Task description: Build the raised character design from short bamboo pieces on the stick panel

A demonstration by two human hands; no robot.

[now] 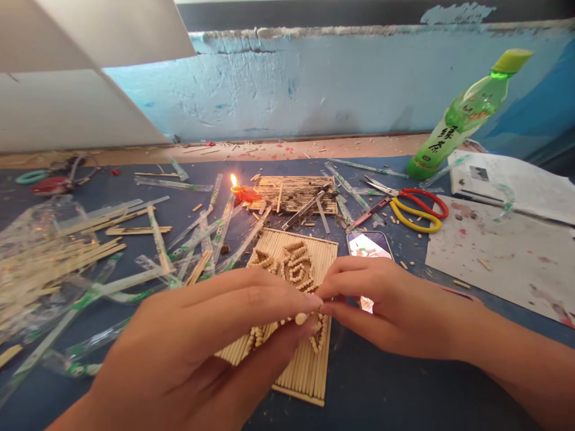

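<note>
My left hand (215, 335) is closed in a pinch on a thin wooden stick (300, 319), whose pale round end shows between thumb and fingers. Its fingertips meet those of my right hand (381, 299), which is also pinched; whatever lies in that pinch is hidden. Beneath both hands is a flat panel of wooden sticks laid side by side (305, 383). Curving rows of short stick pieces (299, 263) stand on the panel, partly covered by my fingers.
Behind the panel, a lit red candle (242, 193) burns beside a charred stick mat (269, 185). A phone (369, 240), scissors (417, 206), a utility knife (305, 209) and a green tea bottle (467, 120) sit rightward. Wrappers and loose sticks (90, 260) litter the left.
</note>
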